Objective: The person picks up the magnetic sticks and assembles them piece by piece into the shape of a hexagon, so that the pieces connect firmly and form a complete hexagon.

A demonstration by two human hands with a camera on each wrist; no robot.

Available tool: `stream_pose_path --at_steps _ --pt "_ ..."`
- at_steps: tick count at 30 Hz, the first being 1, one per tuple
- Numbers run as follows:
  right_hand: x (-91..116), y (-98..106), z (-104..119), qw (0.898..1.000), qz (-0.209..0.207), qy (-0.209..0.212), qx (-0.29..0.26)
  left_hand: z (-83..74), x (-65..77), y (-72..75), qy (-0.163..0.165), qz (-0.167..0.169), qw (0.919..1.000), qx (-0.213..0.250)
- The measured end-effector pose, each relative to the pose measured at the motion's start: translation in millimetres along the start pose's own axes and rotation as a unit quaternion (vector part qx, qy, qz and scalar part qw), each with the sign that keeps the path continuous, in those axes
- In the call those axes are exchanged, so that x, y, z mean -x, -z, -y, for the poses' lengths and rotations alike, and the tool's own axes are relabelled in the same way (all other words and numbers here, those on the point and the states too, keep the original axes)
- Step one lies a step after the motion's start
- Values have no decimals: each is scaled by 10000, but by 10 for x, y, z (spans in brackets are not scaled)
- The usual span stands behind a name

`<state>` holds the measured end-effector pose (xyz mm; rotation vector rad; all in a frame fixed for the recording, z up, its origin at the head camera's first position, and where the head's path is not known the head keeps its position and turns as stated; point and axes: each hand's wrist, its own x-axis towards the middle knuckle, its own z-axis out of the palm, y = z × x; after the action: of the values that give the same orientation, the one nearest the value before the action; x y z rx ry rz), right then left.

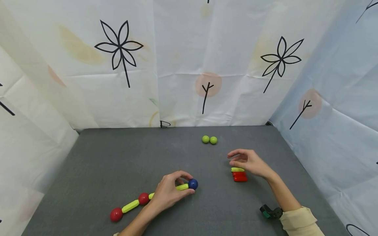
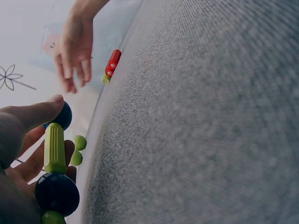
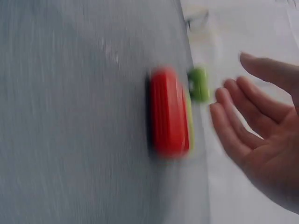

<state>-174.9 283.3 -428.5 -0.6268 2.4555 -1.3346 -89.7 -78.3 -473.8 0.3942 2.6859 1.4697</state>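
A chain of balls and ribbed yellow-green rods lies slantwise across the table, from a red ball [image 1: 116,214] at its near left end to a blue ball [image 1: 193,184] at its right end. My left hand [image 1: 169,190] grips that end, thumb and fingers around the blue ball. In the left wrist view a yellow-green rod [image 2: 54,149] joins it to a second dark blue ball [image 2: 57,193], which the hand hides from the head view. With nothing in its loosely bent fingers, my right hand [image 1: 249,162] hovers over a yellow-green rod [image 1: 237,169] and red rods [image 1: 240,177].
Two green balls [image 1: 209,140] sit side by side toward the back of the grey table [image 1: 133,154]. A small black and green device [image 1: 270,212] is at the right wrist. Printed white cloth [image 1: 183,49] hangs behind and along the sides.
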Motion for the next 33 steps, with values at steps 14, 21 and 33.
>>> stream_pose_path --at_steps 14,21,33 --pt "50 291 -423 9947 728 -344 645 7 2 6 44 90 9999 -23" --pt "89 285 -437 9952 574 -218 765 8 5 3 74 104 9999 -25" --pt "66 -21 14 9996 141 222 -48 3 -3 1 148 122 9998 -92"
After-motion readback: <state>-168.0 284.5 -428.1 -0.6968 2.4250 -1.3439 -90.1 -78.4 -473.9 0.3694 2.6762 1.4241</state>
